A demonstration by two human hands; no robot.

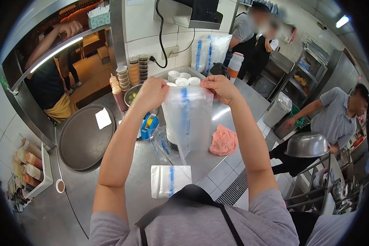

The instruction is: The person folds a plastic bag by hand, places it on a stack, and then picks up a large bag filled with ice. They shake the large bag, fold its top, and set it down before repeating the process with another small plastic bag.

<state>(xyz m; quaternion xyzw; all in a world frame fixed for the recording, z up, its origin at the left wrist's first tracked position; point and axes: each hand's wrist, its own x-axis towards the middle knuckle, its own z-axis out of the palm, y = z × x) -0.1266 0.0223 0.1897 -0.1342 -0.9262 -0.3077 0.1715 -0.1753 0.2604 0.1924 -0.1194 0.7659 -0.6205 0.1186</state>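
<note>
I hold a clear plastic bag with blue print (187, 117) up in front of me above the steel counter (110, 197). My left hand (151, 93) pinches its top left edge. My right hand (219, 88) pinches its top right edge. The bag hangs down between them, its lower corner tapering toward the counter. A folded stack of the same bags (170, 180) lies on the counter just below, near my chest. A blue tape dispenser (149, 125) stands under my left forearm, and a pink cloth (224, 141) lies to the right of the bag.
A round dark tray (84, 139) with a white paper sits at left. Sauce bottles (118, 95), stacked cups (133, 71) and white bowls (182, 78) stand at the back. A person with a metal bowl (307, 144) works at right. Two more people stand at the far end.
</note>
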